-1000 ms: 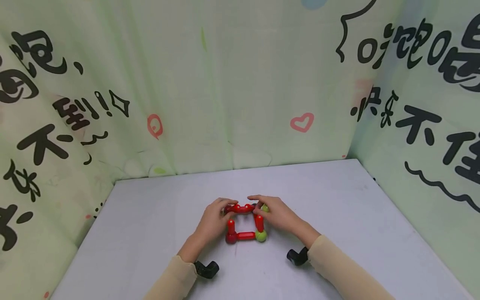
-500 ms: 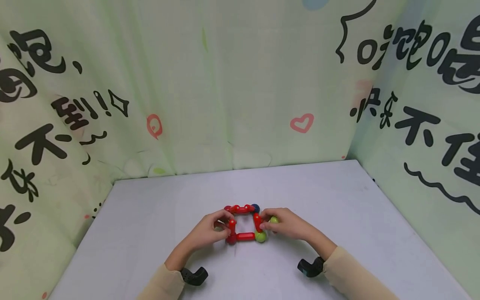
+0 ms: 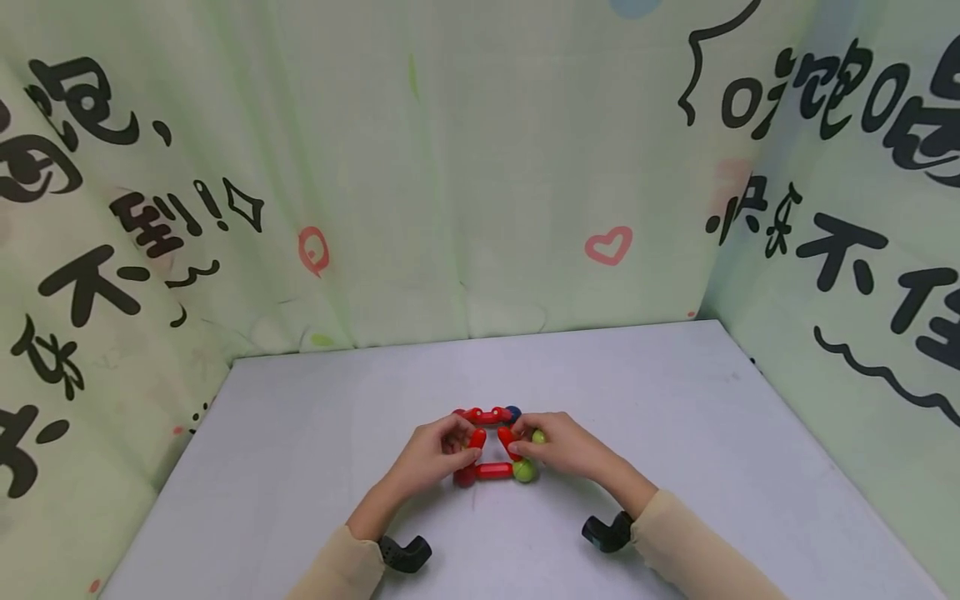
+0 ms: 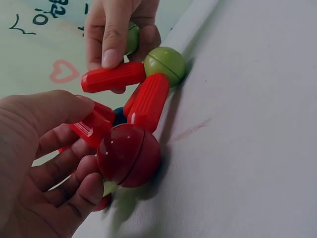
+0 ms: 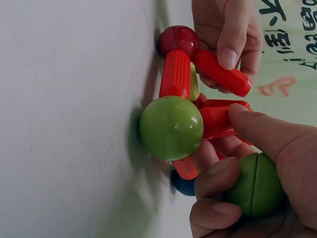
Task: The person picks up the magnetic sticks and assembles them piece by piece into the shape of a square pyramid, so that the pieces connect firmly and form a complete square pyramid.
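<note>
A square of red rods and coloured balls from a building toy lies on the table. My left hand (image 3: 438, 446) pinches a red rod (image 4: 89, 130) rising from the dark red ball (image 4: 130, 155) at the near left corner. Opposite, my right hand (image 3: 562, 443) pinches another red rod (image 5: 218, 121) standing on the green ball (image 5: 171, 128) at the near right corner. A loose green ball (image 5: 255, 184) sits in the right hand's curled fingers. Both upright rods lean inward. One red rod (image 3: 495, 472) joins the two near balls.
Beyond the hands, a red rod (image 3: 486, 416) forms the far side, with a blue ball (image 3: 513, 412) at its right end. The white table (image 3: 337, 400) meets a pale green printed curtain (image 3: 450, 167) at the back and sides.
Both hands have come from the far corners of the square toward the near ones. The two near rods now tilt toward each other. The loose green ball has stayed in my right hand.
</note>
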The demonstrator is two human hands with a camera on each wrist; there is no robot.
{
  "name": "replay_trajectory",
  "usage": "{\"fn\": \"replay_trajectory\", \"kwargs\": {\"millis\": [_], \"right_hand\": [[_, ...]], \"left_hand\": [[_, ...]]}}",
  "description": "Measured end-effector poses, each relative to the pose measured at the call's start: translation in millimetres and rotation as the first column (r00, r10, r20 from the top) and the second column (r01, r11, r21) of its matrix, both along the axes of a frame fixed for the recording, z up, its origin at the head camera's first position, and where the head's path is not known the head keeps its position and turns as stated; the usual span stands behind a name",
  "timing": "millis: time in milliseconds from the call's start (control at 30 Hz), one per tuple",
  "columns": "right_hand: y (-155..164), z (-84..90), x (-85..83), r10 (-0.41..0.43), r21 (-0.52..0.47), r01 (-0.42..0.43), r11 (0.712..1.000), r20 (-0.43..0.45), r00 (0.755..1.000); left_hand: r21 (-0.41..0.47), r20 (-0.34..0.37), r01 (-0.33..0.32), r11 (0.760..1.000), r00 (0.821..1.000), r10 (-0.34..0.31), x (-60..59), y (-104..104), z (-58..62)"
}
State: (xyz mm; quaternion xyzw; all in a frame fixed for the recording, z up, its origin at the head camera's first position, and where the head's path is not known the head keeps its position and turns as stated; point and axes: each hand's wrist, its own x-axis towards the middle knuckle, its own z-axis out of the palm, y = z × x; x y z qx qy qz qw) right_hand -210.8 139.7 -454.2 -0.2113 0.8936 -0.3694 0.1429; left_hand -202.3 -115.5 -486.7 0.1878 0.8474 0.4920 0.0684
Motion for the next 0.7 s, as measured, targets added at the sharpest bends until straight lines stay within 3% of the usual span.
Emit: {"fn": "replay_trajectory", "kwargs": {"millis": [233,400,533,700], "right_hand": [[-3.9,0.9,-0.5,-0.046,0.006,0.046,0.999,0.004,0.999],[-1.6,10.8,-1.6,-0.104,-0.083,0.098,0.992,-0.067,0.992],[-9.5,20.8,-2.2,-0.086,-0.199,0.048,0.979,-0.186,0.979],[-25.4,25.7,-3.8,-0.049,-0.2,-0.004,0.98,-0.259,0.965]], "left_hand": [[-0.014,0.013,-0.02,1.0,1.0,0.02,1.4,3.3,1.1],[-0.026,0.016,-0.023,0.999,1.0,0.023,1.8,2.8,1.6],[-0.026,0.008,-0.017,1.0,1.0,0.017,2.2,1.3,1.3],[-0.014,-0.005,-0.005,1.0,1.0,0.005,2.6,0.1,0.7]]}}
